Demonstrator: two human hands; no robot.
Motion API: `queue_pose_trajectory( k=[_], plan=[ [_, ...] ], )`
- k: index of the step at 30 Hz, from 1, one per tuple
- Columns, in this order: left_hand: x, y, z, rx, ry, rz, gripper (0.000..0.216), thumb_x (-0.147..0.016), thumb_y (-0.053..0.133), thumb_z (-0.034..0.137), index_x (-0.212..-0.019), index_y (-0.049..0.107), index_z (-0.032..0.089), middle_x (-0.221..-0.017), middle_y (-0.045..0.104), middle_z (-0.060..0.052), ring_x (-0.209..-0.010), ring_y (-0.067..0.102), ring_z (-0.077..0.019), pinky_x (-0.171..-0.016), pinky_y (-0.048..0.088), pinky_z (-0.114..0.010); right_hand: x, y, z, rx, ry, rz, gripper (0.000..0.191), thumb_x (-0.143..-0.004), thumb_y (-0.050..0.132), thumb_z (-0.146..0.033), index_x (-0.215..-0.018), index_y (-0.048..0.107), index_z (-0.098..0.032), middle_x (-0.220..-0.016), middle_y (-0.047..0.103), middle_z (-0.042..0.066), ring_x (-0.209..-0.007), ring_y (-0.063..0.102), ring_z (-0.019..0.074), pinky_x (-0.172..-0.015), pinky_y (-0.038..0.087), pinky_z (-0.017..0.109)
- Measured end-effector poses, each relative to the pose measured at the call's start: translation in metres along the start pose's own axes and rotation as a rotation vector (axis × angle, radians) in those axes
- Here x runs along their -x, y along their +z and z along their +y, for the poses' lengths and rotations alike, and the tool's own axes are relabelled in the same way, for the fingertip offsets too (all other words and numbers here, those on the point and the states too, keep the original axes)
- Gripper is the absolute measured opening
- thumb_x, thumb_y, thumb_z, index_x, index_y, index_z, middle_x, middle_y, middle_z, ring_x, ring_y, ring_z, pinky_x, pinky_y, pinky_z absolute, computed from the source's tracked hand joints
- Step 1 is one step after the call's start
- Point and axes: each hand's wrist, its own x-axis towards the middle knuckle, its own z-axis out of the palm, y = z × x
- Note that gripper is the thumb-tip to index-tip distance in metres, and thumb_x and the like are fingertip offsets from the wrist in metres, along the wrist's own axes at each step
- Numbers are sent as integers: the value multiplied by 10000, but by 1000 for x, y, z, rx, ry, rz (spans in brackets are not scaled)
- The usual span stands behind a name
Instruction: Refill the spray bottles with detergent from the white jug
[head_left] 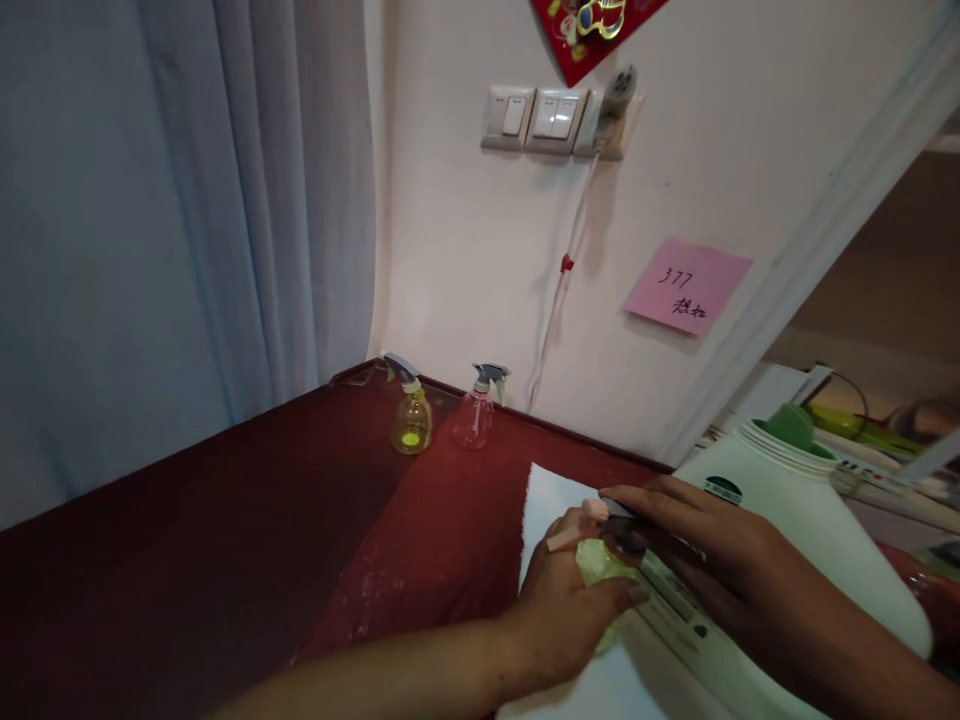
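At a dark red table (pixel 225 560), a large white jug (pixel 810 520) is lying tilted beside a white sheet (pixel 547 500). The left hand (pixel 562 600) is gripping a small yellow-green bottle (pixel 600 565) above that sheet, while the right hand (pixel 697 530) is closing its fingers on the pink spray head (pixel 592 515). Behind, a yellow spray bottle (pixel 410 420) and a clear pink spray bottle (pixel 475 415) are standing already capped.

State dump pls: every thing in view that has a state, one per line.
left hand: closed round green bottle
right hand: pinching spray head atop that bottle
white jug: tilted, green cap on
yellow spray bottle: upright, sprayer on, a little liquid
pink spray bottle: upright, sprayer on
plug: in socket, cord hanging
sticky note: stuck on wall
curtain: drawn
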Motion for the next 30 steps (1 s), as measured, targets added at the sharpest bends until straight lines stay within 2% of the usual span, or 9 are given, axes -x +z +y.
queue_pose_trajectory(
  k=[5,11,14,17,20,25,30],
  plan=[
    [0,1,0,21,11,-24,386,-722,794,144,-1095,705,183,-1154,681,-62,-1138,601,-259,-1040,441,-397,-1,2,-4,-4,92,-1,322,-1030,415,-281,-1289,581,-374,-1024,644,25,-868,668,164,-730,566,328],
    [2,8,-1,68,-37,48,507,-694,853,202,-1172,686,186,-1169,706,-77,-1105,629,-275,-985,478,-402,-1,6,-10,-65,184,68,272,-1006,453,-336,-1209,634,-346,-981,661,23,-847,665,182,-712,551,347],
    [0,11,-1,38,-74,74,475,-714,825,199,-1169,686,191,-1187,702,-77,-1113,629,-277,-991,478,-407,0,6,-12,-5,218,137,239,-969,476,-360,-1097,674,-324,-929,667,26,-813,653,211,-678,537,380],
    [-2,12,1,-11,-50,73,438,-765,786,196,-1190,682,196,-1211,705,-69,-1150,618,-266,-1022,457,-399,-1,4,-13,6,251,160,244,-950,476,-398,-1002,684,-282,-911,675,44,-823,648,236,-694,527,412],
    [-2,10,3,-45,-43,65,466,-760,788,181,-1210,668,198,-1222,707,-66,-1169,612,-268,-1032,445,-400,-1,4,-15,-49,297,163,272,-958,464,-425,-1028,671,-262,-941,683,53,-845,651,233,-719,520,411],
    [-2,6,1,-83,-105,72,439,-697,825,197,-1108,673,172,-1157,711,-88,-1090,625,-288,-987,460,-421,0,4,-15,-102,307,179,257,-969,464,-428,-1029,657,-270,-958,695,39,-855,648,225,-723,505,394],
    [-2,4,-2,-86,-93,50,484,-715,824,229,-1170,662,191,-1206,700,-96,-1137,607,-302,-1019,443,-432,0,6,-13,-98,324,156,237,-964,472,-423,-1054,647,-290,-983,695,23,-865,648,222,-733,502,393]
  ],
)
